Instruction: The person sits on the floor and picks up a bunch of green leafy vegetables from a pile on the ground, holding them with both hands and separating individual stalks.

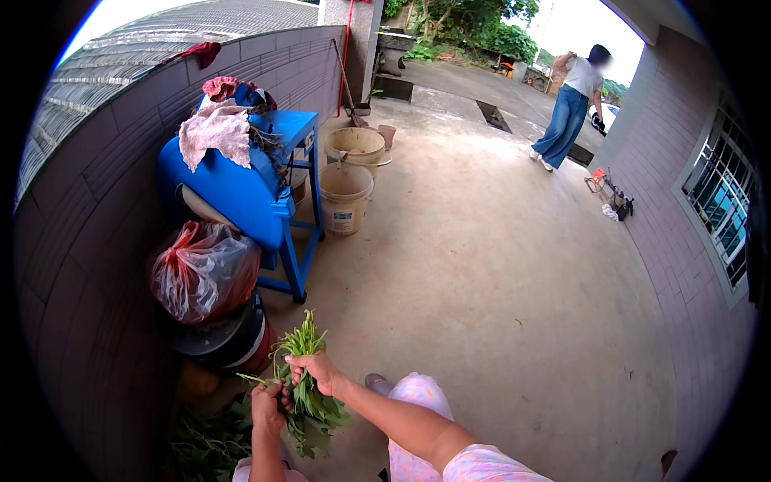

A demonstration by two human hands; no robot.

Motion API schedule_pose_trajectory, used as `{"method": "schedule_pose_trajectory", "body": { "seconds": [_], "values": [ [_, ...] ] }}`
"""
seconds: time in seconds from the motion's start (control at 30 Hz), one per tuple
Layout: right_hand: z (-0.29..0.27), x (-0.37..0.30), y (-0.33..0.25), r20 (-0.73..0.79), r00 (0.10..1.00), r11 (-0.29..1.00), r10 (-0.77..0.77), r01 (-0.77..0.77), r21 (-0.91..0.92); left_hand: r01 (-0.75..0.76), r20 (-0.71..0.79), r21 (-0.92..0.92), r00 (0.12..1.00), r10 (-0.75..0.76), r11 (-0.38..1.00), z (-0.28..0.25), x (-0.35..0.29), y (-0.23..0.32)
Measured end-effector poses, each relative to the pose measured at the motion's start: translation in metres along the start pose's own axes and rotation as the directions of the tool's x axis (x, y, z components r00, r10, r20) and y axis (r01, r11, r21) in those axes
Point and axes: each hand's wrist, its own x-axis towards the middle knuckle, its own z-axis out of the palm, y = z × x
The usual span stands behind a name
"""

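Low center of frame, I've got one bunch of greens point(305, 394) with both hands on it: left hand point(267, 408) clenched round the stems, right hand point(316, 371) pinching higher up. Beyond: one red bag point(201, 273), two buckets point(345, 197), one person point(572, 104) upper right.

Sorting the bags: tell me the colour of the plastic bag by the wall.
Red, see-through plastic bag; shows best in the head view.

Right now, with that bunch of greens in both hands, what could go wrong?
The stems of the leafy greens could snap or slip, since the left hand and right hand grip them over bare concrete floor. Loose leaves may drop beside the pile of greens. The red plastic bag perched nearby might topple.
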Motion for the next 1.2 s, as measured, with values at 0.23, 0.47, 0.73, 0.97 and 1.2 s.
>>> {"method": "schedule_pose_trajectory", "body": {
  "seconds": [0.23,0.47,0.73,0.97,1.2],
  "values": [
    [0.006,0.004,0.002,-0.292,0.941,0.985,-0.171,0.152,-0.084,-0.111,-0.103,-0.189,0.99,0.092,0.976,-0.017,-0.002,0.01],
    [0.002,0.005,0.007,-0.405,0.885,0.972,-0.23,0.189,-0.139,-0.052,-0.018,-0.222,0.999,0.049,0.974,-0.011,0.0,0.01],
    [0.011,0.003,0.012,-0.351,0.897,0.954,-0.269,0.199,-0.223,-0.068,0.05,-0.21,0.996,0.08,0.975,-0.009,-0.003,0.007],
    [0.016,0.003,0.02,-0.279,0.93,0.942,-0.241,0.155,-0.297,-0.141,-0.03,-0.249,0.99,0.138,0.958,-0.001,-0.002,0.008],
    [0.02,0.005,0.027,-0.231,0.965,0.982,-0.125,0.086,-0.169,-0.191,-0.05,-0.279,0.982,0.185,0.941,0.003,0.002,0.005]
  ]
}}
